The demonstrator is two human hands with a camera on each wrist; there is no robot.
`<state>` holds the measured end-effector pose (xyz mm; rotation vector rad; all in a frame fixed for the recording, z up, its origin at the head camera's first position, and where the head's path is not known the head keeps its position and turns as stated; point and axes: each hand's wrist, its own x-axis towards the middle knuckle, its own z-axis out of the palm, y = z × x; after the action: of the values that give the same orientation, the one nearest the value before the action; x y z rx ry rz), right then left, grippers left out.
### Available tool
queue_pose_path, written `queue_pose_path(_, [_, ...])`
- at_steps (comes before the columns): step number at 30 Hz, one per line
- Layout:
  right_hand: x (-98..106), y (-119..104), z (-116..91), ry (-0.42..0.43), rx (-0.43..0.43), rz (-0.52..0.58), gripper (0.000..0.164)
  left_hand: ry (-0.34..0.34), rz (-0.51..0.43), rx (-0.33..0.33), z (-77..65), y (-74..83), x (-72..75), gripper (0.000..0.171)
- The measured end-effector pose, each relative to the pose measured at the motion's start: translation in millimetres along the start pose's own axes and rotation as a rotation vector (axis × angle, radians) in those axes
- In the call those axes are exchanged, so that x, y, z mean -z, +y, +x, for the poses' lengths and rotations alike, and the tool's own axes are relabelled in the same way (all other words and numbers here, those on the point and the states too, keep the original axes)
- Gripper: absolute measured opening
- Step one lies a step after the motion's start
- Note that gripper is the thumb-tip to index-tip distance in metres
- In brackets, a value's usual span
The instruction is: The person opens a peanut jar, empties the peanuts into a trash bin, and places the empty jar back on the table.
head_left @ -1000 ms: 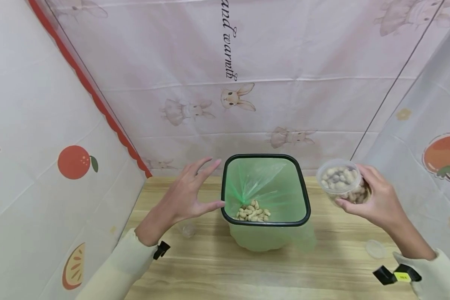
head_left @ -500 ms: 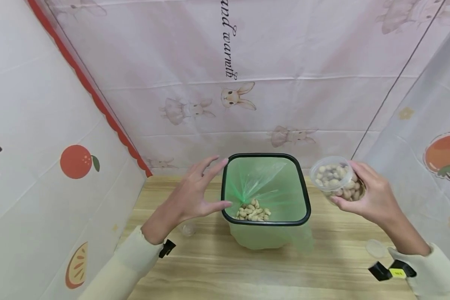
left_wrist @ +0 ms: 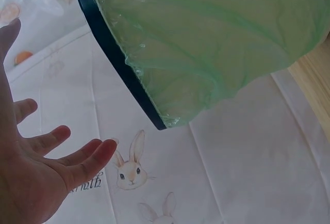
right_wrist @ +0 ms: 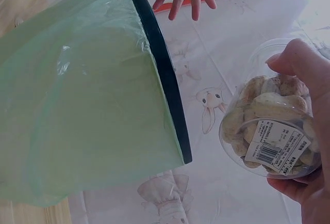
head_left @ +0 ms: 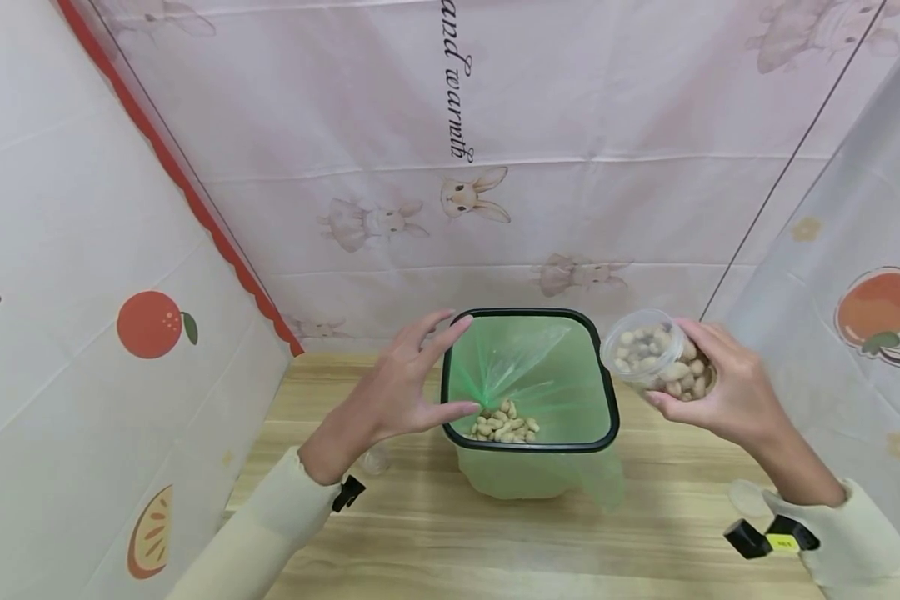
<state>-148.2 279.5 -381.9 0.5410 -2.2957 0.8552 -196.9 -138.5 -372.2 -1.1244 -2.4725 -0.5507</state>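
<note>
A bin [head_left: 528, 447] with a black square rim and a light green plastic liner stands mid-table in the head view. Inside it lies a small heap of unshelled peanuts [head_left: 504, 425]. My right hand [head_left: 731, 396] grips a clear plastic tub [head_left: 663, 362] of peanuts just beyond the bin's right rim. The tub leans toward the bin, and a barcode label [right_wrist: 276, 146] shows on its base in the right wrist view. My left hand [head_left: 408, 383] holds nothing; its thumb and fingers are spread apart at the left rim.
A clear round lid [head_left: 748, 497] lies on the wooden table [head_left: 495, 550] near my right wrist. Behind my left wrist is a small clear plastic thing [head_left: 375, 460]. Printed cloth walls [head_left: 525, 208] enclose the table at the back and both sides.
My right hand has moved left with the tub, up close to the bin's rim, and tipped it further. My left hand has shifted right, its fingertips now over the left rim.
</note>
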Motion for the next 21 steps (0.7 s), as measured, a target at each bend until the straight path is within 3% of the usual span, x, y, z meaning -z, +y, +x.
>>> queue_pose_path(12, [-6, -6, 7, -0.014, 0.034, 0.015, 0.094, 0.02, 0.03, -0.081, 10.8, 6.8, -8.6, 0.109])
queue_pose_path(21, [-10, -13, 11, -0.03, 0.043, 0.021, 0.094, 0.045, -0.011, -0.147, 23.5, 12.7, -12.5, 0.107])
